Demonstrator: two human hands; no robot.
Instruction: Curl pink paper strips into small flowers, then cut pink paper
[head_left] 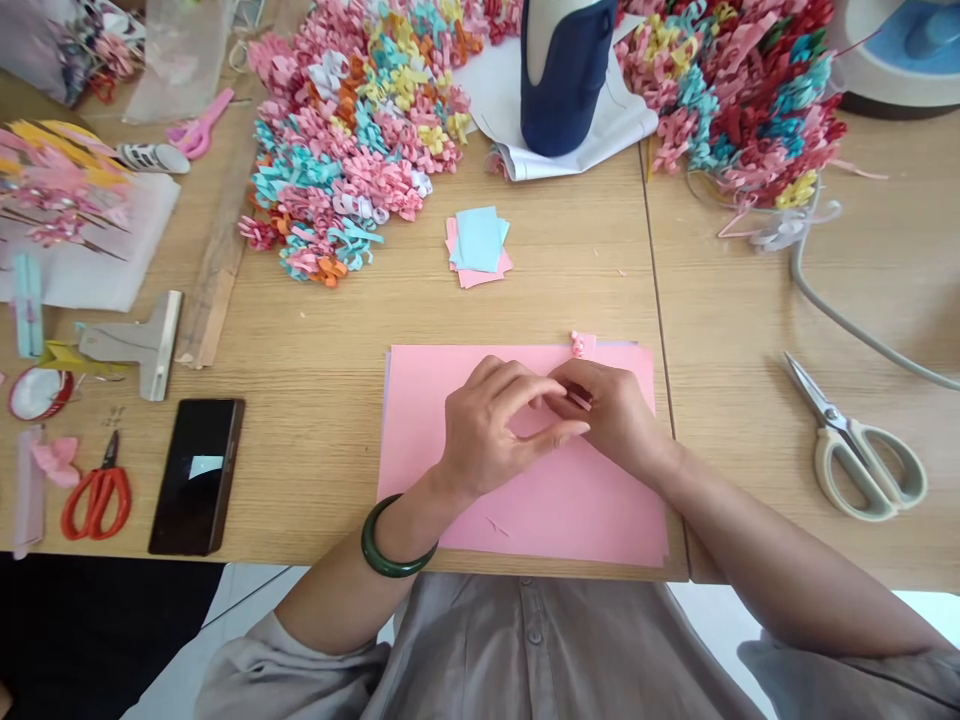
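Note:
My left hand (499,425), with a dark green bangle (399,536) on its wrist, is open above a pink paper sheet (480,500). Its thumb and forefinger are spread apart and their tips come up against the fingers of my right hand (619,410). The right hand is curled closed; a sliver of pink shows between its fingers, but what it holds is mostly hidden. Just beyond its knuckles is a small curled pink paper piece (581,344) at the sheet's far edge. Thin pink scraps (496,527) lie on the sheet near me.
Small blue and pink paper squares (480,245) lie ahead, before heaped colourful paper curls (360,130) and a dark blue bottle (566,90). Beige-handled scissors (855,450) and a grey cable (862,330) are right. Left are a phone (196,476), red scissors (97,495) and a metal clip (142,345).

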